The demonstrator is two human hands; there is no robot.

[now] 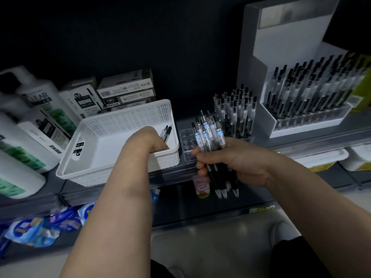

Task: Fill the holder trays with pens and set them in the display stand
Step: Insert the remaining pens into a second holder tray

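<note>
Pen bundle is gripped, tips down, by the curled fingers of the right hand at the front edge of the shelf, just before a clear holder tray. Two loose pens are pinched by the left hand inside the white basket. A pen-filled display stand is set at the shelf's right end.
</note>
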